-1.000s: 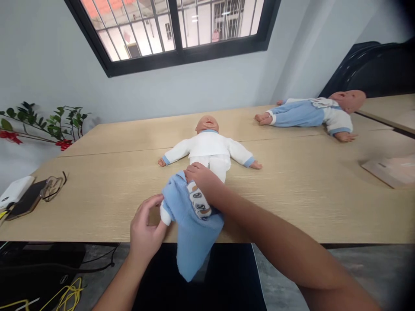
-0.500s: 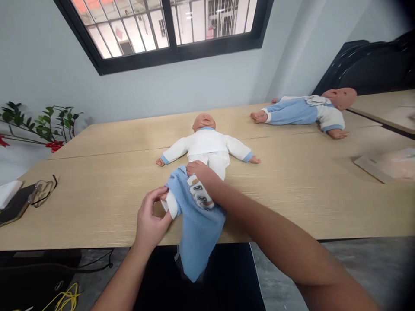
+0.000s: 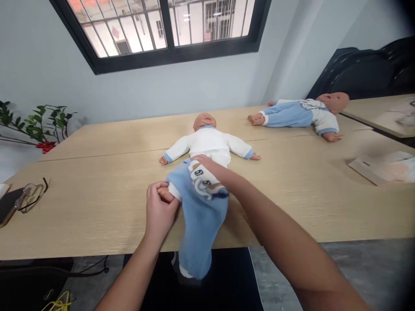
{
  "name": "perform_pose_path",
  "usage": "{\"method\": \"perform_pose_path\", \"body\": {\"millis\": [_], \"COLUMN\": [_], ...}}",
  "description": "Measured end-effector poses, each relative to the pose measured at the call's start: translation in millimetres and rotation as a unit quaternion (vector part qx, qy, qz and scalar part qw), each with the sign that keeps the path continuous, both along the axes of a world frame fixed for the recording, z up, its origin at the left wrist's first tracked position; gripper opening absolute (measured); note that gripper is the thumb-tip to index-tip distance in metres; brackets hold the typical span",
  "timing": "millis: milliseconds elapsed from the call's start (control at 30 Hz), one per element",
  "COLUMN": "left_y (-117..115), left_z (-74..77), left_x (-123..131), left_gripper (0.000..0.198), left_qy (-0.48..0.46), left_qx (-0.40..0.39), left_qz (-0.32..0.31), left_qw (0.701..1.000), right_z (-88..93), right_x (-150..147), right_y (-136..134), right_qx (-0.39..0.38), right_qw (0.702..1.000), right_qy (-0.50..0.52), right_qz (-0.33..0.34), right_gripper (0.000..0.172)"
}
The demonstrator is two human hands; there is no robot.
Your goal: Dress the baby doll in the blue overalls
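Observation:
A baby doll (image 3: 207, 144) in a white top lies on its back in the middle of the wooden table (image 3: 97, 194), head toward the window. Light blue trousers (image 3: 197, 211) cover its legs, and one trouser leg hangs over the table's front edge. My left hand (image 3: 159, 209) is closed around the doll's bare foot where it sticks out of the white cuff. My right hand (image 3: 207, 166) grips the trousers' waist at the doll's hips, beside a white patch with cartoon eyes.
A second doll (image 3: 301, 114) in blue and white lies at the far right of the table. Glasses (image 3: 30, 196) and a dark phone sit at the left edge, a plant (image 3: 42, 127) behind them. A flat packet (image 3: 382, 166) lies to the right. Black chairs stand behind.
The trousers have moved up the doll's legs toward its waist. My left hand has shifted right and closed on the doll's foot. My right hand has moved up to the hips.

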State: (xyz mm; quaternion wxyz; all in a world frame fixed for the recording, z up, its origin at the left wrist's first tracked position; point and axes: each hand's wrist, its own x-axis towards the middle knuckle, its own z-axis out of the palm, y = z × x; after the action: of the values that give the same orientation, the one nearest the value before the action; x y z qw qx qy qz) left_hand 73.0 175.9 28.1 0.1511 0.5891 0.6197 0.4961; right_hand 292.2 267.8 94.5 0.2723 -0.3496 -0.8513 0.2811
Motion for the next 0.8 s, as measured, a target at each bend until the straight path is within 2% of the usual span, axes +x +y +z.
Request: {"method": "perform_pose_path", "body": {"millis": [133, 167, 267, 367, 433, 500, 533, 600, 667, 733, 800], "left_y": [-0.1, -0.2, -0.3, -2.6, -6.5, -11.7, -14.5, -19.4, -22.7, -24.4, -24.8], "left_z": [-5.1, -5.4, -6.4, -8.5, -9.3, -8.3, -7.1, -4.1, -1.5, -0.4, -1.2], "left_x": [-5.2, -6.4, -12.2, -21.4, -27.2, -30.5, -30.8, -29.2, -26.0, -23.4, -22.5], "left_gripper": [0.044, 0.045, 0.048, 0.05, 0.05, 0.045, 0.043, 0.039, 0.038, 0.037, 0.036], "left_qy": [-0.071, -0.081, -0.093, -0.091, -0.071, -0.024, 0.004, 0.052, 0.08, 0.096, 0.098], "left_qx": [-0.051, -0.06, -0.075, -0.078, -0.075, -0.06, -0.048, -0.022, -0.002, 0.01, 0.017], "left_qz": [-0.018, -0.022, -0.021, -0.018, -0.019, -0.011, -0.005, 0.001, -0.007, -0.016, -0.021], "left_qw": [0.996, 0.995, 0.993, 0.993, 0.994, 0.998, 0.999, 0.998, 0.997, 0.995, 0.995], "right_z": [28.5, 31.8, 36.5, 38.0, 34.9, 25.6, 18.6, 2.3, -12.5, -20.7, -20.2], "right_x": [26.0, 29.3, 35.5, 48.2, 61.6, 73.7, 77.7, 80.6, 77.9, 74.0, 73.0], "right_y": [-9.6, -12.1, -17.4, -15.6, -7.2, 7.8, 17.1, 36.2, 51.6, 59.0, 57.1], "right_qx": [-0.176, -0.203, -0.259, -0.314, -0.308, -0.226, -0.166, -0.052, 0.004, 0.007, -0.029], "right_qw": [0.981, 0.975, 0.956, 0.942, 0.95, 0.968, 0.967, 0.934, 0.883, 0.853, 0.868], "right_qy": [0.019, -0.002, -0.081, -0.06, 0.007, 0.089, 0.129, 0.203, 0.258, 0.296, 0.317], "right_qz": [0.074, 0.091, 0.111, 0.104, 0.051, -0.067, -0.144, -0.291, -0.392, -0.43, -0.382], "right_gripper": [0.049, 0.047, 0.027, 0.027, 0.032, 0.036, 0.035, 0.031, 0.029, 0.029, 0.032]}}
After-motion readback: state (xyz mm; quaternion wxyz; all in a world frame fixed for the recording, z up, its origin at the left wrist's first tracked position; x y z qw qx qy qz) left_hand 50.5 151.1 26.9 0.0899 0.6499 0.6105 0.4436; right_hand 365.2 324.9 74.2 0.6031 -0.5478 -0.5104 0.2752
